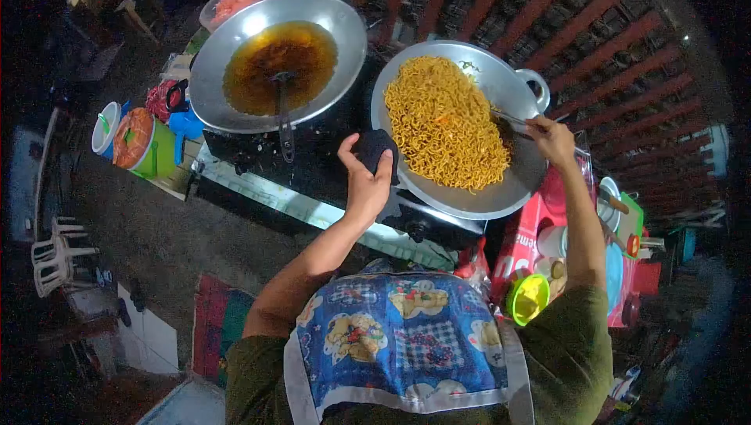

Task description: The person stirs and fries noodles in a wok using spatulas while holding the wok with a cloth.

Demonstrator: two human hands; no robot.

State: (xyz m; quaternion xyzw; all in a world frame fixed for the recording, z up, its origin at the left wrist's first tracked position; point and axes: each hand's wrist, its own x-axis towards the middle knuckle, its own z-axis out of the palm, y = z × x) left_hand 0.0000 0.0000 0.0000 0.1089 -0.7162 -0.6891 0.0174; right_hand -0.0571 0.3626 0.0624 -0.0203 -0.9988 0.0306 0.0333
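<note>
1 heap of noodles (446,128) lay in the wide metal wok (507,85), between the left hand (366,190) and the right hand (554,143). The left hand gripped a dark cloth (375,150) at the wok's left edge; the right hand, by the opposite rim, was closed around a metal utensil (512,118) reaching the noodles' right side.

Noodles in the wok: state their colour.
Golden yellow-brown; the noodles show in the head view, the only one.

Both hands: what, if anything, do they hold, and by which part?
Left hand: bunched black cloth, by its near side. Right hand: slender metal utensil, by its handle end.
</note>
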